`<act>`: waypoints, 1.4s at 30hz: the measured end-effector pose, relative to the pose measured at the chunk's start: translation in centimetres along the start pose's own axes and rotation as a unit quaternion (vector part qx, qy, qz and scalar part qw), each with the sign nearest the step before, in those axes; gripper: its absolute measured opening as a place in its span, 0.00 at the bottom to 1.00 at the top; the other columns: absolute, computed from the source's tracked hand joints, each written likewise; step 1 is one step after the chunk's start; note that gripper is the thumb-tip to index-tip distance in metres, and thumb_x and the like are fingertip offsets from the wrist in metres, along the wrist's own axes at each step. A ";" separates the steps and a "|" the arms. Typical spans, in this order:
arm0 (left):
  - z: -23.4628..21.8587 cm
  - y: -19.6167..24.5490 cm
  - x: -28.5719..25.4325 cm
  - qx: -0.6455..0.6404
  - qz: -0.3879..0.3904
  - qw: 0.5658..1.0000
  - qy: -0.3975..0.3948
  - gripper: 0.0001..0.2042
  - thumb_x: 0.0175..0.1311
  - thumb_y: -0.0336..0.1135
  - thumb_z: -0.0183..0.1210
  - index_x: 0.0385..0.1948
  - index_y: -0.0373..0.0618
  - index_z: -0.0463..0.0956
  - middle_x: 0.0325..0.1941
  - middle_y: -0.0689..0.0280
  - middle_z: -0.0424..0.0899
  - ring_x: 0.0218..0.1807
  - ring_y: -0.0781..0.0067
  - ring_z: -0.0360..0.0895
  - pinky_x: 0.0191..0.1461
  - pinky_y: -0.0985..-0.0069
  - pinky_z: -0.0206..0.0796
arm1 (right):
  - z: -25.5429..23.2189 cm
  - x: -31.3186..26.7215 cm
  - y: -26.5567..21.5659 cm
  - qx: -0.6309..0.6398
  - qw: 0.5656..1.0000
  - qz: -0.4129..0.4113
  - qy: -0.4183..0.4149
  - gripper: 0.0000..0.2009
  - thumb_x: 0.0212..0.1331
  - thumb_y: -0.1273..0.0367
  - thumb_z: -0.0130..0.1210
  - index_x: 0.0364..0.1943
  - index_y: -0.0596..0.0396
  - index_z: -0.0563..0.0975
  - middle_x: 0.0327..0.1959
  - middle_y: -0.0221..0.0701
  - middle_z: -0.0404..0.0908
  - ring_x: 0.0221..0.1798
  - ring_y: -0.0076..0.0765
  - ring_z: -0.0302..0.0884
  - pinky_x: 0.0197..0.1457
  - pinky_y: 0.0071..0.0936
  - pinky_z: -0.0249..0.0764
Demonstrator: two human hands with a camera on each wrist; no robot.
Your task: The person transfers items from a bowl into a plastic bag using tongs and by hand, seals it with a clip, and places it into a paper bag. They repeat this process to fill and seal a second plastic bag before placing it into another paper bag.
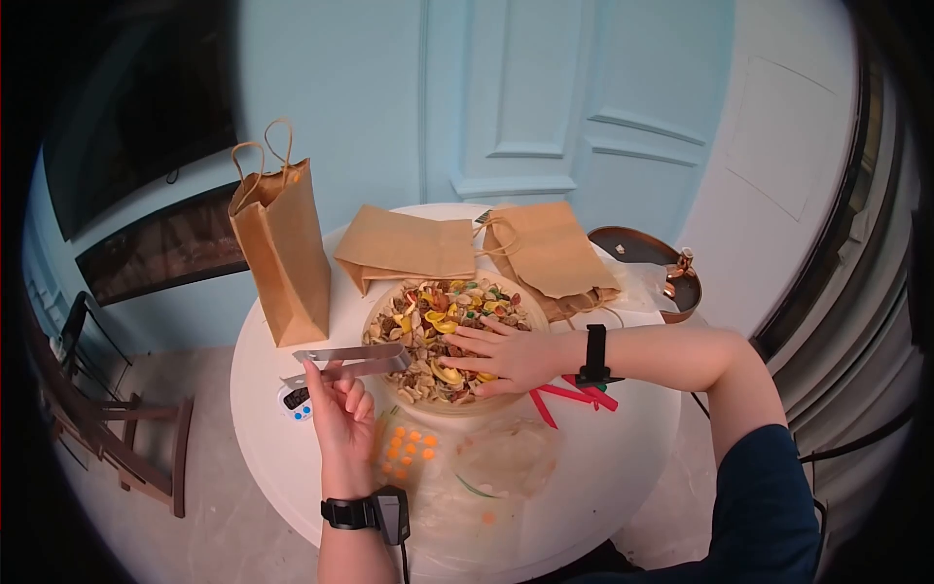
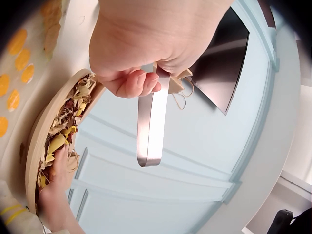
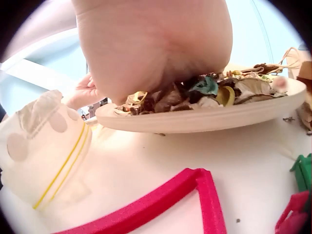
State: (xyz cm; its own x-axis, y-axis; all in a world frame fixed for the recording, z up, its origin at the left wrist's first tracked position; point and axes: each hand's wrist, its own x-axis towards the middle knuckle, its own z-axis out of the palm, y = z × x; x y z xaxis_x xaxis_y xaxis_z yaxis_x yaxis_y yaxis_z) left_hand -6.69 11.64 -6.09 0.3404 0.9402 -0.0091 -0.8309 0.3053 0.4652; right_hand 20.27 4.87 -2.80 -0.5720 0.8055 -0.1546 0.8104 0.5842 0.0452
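A round wooden tray (image 1: 530, 304) full of dried petals and plant pieces (image 1: 428, 341) stands mid-table. My right hand (image 1: 516, 358) lies palm down on the pieces, fingers spread; in the right wrist view the palm (image 3: 156, 48) covers part of the tray (image 3: 204, 122). To the left of the tray, my left hand (image 1: 342, 414) holds metal tongs (image 1: 375, 362) between thumb and fingers, their bent end toward the tray. The left wrist view shows the left hand (image 2: 151, 44) with curled fingers on the tongs (image 2: 152, 126).
A paper bag (image 1: 282, 258) stands at left; two more, one (image 1: 409, 243) and another (image 1: 550, 248), lie behind the tray. A brown pan-like dish (image 1: 623, 238) is at back right. Red strips (image 1: 574, 392), a small device (image 1: 295, 402) and clear plastic bags (image 1: 496, 467) lie nearer the front.
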 end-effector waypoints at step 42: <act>-2.6 -1.8 1.1 0.216 0.018 0.973 0.078 0.09 0.69 0.40 0.47 0.37 0.47 0.72 0.26 0.74 0.72 0.29 0.81 0.67 0.38 0.81 0.61 | -1.6 -7.6 -1.8 0.092 0.880 0.328 0.330 0.16 0.54 0.63 0.58 0.45 0.53 0.73 0.38 0.37 0.76 0.36 0.45 0.78 0.38 0.36 0.73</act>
State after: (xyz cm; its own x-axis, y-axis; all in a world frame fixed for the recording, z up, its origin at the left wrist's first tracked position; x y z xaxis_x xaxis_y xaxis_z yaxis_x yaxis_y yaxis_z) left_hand -5.98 12.53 -9.25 0.2162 0.9708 -0.1044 -0.5672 0.2119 0.7959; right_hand 22.94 -2.11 -0.08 0.1272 0.8810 0.4556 0.9657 -0.0052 -0.2596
